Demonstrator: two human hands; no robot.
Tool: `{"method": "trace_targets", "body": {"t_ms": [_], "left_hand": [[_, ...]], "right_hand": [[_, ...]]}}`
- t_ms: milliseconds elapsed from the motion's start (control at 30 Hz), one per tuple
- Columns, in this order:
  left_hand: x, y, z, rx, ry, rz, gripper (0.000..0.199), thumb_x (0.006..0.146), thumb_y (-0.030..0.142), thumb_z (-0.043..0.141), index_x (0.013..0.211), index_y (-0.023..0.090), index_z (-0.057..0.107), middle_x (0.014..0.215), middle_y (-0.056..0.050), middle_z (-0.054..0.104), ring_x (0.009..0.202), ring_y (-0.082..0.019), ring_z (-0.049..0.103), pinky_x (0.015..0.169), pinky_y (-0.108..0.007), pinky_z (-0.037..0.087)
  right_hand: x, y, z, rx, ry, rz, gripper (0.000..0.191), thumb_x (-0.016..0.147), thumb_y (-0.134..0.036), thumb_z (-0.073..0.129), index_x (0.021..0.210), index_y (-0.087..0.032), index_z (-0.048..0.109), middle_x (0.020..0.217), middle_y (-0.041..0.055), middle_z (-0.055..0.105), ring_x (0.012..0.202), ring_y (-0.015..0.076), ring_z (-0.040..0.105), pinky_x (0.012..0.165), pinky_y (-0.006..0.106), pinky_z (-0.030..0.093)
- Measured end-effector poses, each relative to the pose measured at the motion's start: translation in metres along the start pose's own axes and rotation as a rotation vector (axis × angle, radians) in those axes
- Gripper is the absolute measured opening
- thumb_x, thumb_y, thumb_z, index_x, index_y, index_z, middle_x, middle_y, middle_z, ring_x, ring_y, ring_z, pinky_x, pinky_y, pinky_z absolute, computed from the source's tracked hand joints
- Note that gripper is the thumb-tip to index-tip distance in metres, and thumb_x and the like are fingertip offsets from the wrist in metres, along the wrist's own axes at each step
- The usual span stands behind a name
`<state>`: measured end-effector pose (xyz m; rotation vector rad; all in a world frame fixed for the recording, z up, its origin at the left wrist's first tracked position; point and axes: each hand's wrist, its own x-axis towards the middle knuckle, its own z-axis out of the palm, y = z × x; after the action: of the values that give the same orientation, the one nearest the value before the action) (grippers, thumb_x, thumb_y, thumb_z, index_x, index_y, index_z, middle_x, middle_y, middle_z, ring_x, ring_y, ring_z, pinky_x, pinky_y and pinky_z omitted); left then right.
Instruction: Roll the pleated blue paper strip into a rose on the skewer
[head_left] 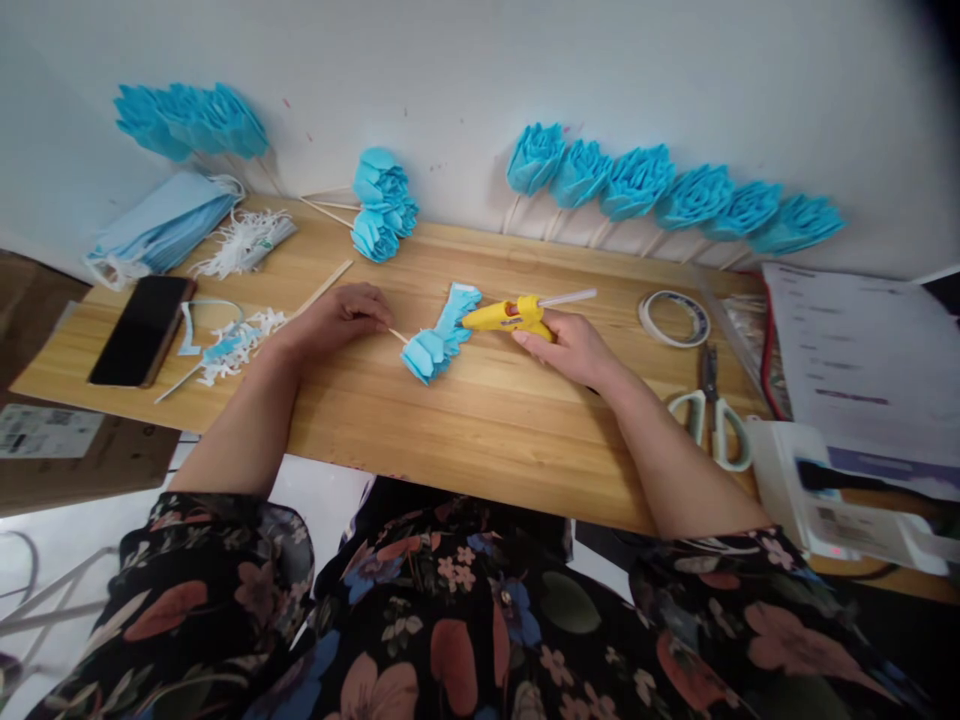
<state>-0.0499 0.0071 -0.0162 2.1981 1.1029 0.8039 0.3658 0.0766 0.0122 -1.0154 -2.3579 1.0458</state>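
Observation:
Between the fingers of my left hand (354, 314) is the thin wooden stick (398, 336) of a partly rolled blue flower (424, 355), which lies on its side on the table. A loose strip of blue petals (459, 310) stretches from the flower up and to the right. My right hand (570, 345) grips a yellow glue gun (510, 315) with a clear glue stick poking out of its back. The gun's nozzle points left and is at the strip's right edge; whether it touches, I cannot tell.
Finished blue flowers (637, 182) lean along the wall, with a small bunch (382, 205) at the back. To the left lie face masks (165, 220), a phone (142, 330) and white scraps (244, 345). On the right are tape (675, 318), scissors (711, 410) and papers (862, 360).

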Motion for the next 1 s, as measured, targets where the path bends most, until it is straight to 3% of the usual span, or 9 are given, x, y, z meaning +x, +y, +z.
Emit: {"method": "trace_targets", "body": {"t_ms": [167, 433, 733, 1000], "left_hand": [[0.001, 0.0, -0.001, -0.013, -0.011, -0.006, 0.049, 0.111, 0.067, 0.071, 0.1, 0.023, 0.09, 0.099, -0.012, 0.084, 0.092, -0.024, 0.076, 0.088, -0.034, 0.062], [0.002, -0.002, 0.0, 0.003, 0.013, 0.056, 0.047, 0.112, 0.063, 0.072, 0.099, 0.022, 0.09, 0.097, -0.012, 0.083, 0.09, -0.023, 0.076, 0.084, -0.033, 0.06], [0.002, 0.0, -0.001, -0.004, -0.021, 0.021, 0.041, 0.113, 0.059, 0.072, 0.101, 0.024, 0.089, 0.1, -0.01, 0.083, 0.094, -0.022, 0.077, 0.088, -0.031, 0.059], [0.001, -0.003, 0.002, -0.024, 0.021, -0.004, 0.042, 0.111, 0.062, 0.073, 0.1, 0.025, 0.09, 0.099, -0.011, 0.083, 0.093, -0.025, 0.076, 0.088, -0.035, 0.061]], "right_hand": [[-0.002, 0.001, 0.0, 0.021, 0.033, -0.02, 0.04, 0.096, -0.061, 0.066, 0.094, -0.022, 0.074, 0.067, 0.0002, 0.063, 0.065, 0.0182, 0.055, 0.067, 0.034, 0.04], [-0.004, 0.007, 0.004, 0.214, 0.088, 0.08, 0.048, 0.096, -0.07, 0.068, 0.085, -0.023, 0.066, 0.064, -0.0013, 0.063, 0.055, 0.0147, 0.054, 0.06, 0.032, 0.042], [-0.003, -0.002, 0.006, -0.047, 0.05, -0.006, 0.041, 0.093, -0.063, 0.066, 0.088, -0.023, 0.068, 0.068, 0.0003, 0.06, 0.065, 0.0172, 0.052, 0.066, 0.034, 0.036], [-0.003, -0.005, 0.005, -0.054, 0.039, -0.006, 0.041, 0.096, -0.061, 0.065, 0.099, -0.022, 0.075, 0.067, -0.0009, 0.058, 0.065, 0.018, 0.051, 0.067, 0.034, 0.038]]}}
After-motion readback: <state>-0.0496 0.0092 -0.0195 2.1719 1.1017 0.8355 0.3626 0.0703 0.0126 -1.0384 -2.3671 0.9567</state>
